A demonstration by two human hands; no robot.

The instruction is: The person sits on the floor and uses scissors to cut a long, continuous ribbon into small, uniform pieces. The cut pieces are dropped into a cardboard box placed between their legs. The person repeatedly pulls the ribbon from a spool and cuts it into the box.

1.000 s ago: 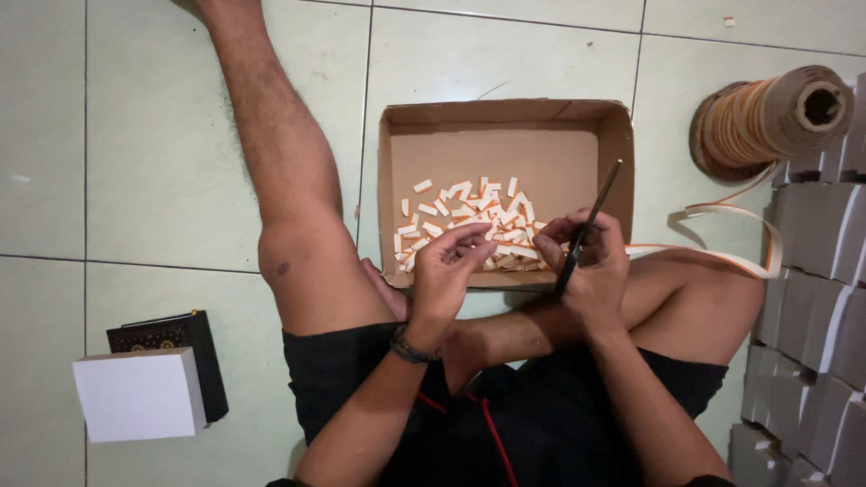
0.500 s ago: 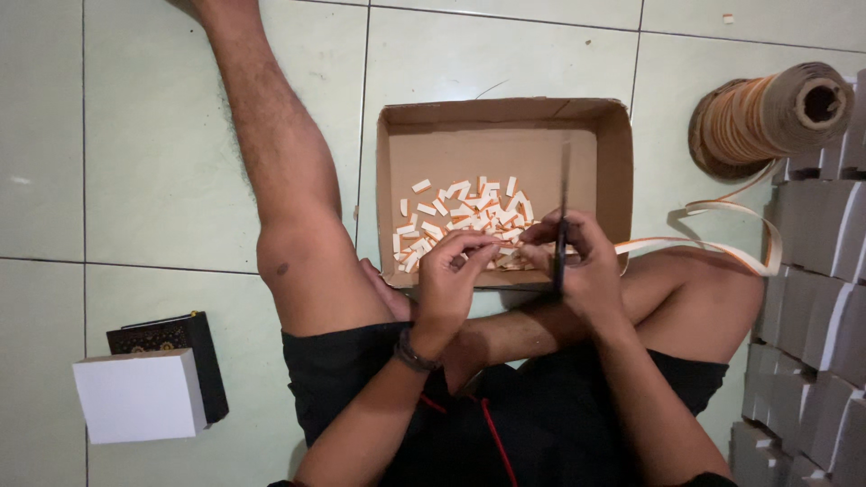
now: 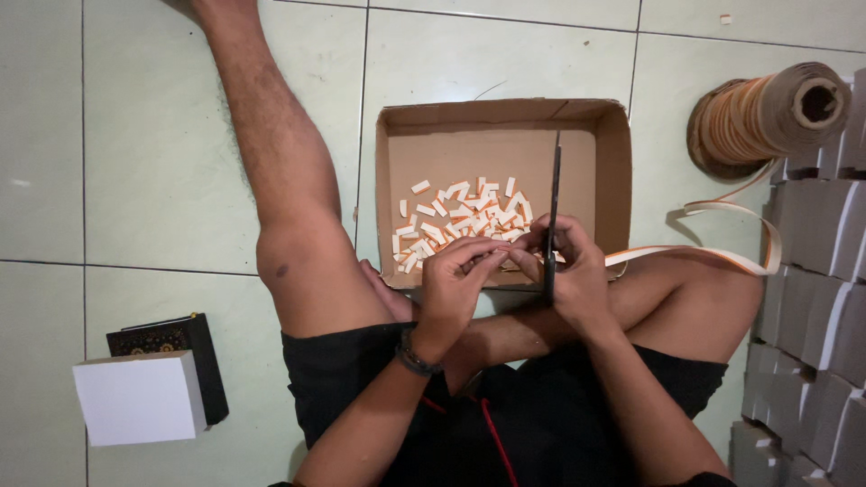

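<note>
Seated on pale green floor tiles (image 3: 135, 180), one bare leg (image 3: 280, 180) stretched out to the left of a shallow cardboard box (image 3: 613, 171), the other folded across the lap below it. Off to the right, a big spool of tan tape (image 3: 767, 117) lying on its side, just beside a stack of grey boxes (image 3: 821, 298) running down the right edge. Leading from the spool, a loose strip of tape (image 3: 722, 257) — curling over the folded knee and running in toward the hands. At lower left, well apart from the work, a plain white box (image 3: 135, 397) resting partly on a dark book-like case (image 3: 185, 347). Inside the cardboard box, a heap of short cut pieces (image 3: 460, 212) (white and orange, piled toward the near wall), with the far half of the box floor bare. Over the near rim, partly hiding that heap: the left hand (image 3: 460, 284), fingertips pinched together on the end of the strip, and the right hand (image 3: 573, 275), closed around the handles of black scissors (image 3: 552, 207), blades pointing up and away over the box — whether apart or together, cannot tell from this edge-on angle. Both hands touching at the fingertips.
</note>
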